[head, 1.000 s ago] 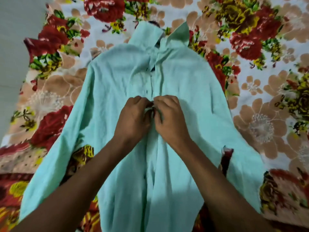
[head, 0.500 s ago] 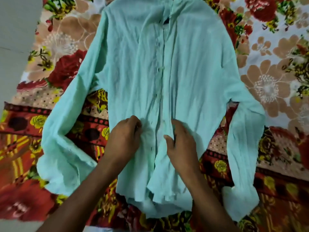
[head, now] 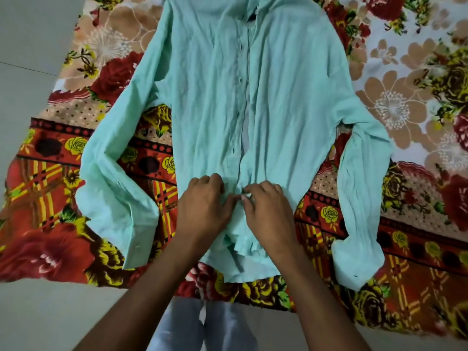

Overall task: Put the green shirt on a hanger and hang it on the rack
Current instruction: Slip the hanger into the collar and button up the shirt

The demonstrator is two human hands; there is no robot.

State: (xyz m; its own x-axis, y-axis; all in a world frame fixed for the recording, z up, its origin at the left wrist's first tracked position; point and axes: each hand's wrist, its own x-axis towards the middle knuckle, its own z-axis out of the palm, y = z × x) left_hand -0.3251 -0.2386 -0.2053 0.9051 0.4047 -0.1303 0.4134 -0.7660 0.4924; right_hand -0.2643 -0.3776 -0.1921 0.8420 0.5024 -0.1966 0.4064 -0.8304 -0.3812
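1. Front-up, the green shirt (head: 215,97) lies spread flat on a flowered blanket (head: 405,102), its collar toward the top edge of the view and its hem nearest the person.
2. Both sleeves bend down along the body of the shirt; the left sleeve (head: 114,186) ends in a cuff near the blanket's near edge, and the right sleeve (head: 359,198) ends in a cuff near the lower right.
3. A row of dark buttonholes (head: 239,114) runs down the middle, along the edge of the left front panel.
4. Between the two front panels a narrow gap shows paler cloth in the middle of the shirt; lower down the panels meet.
5. The left hand (head: 205,209) has its fingers curled and pinches the edge of the left front panel low on the shirt.
6. The right hand (head: 268,211) has its fingers curled too and pinches the edge of the right front panel just beside the left hand.
7. The thumbs and fingertips of the two hands meet at the placket, where a small dark spot (head: 243,190) shows between them; what it is cannot be told.
8. Below the hands the hem bunches into small folds.
9. The blanket lies on a pale floor (head: 33,46), seen at the left and along the bottom.
10. The person's legs in light trousers (head: 177,325) show between the forearms at the bottom.
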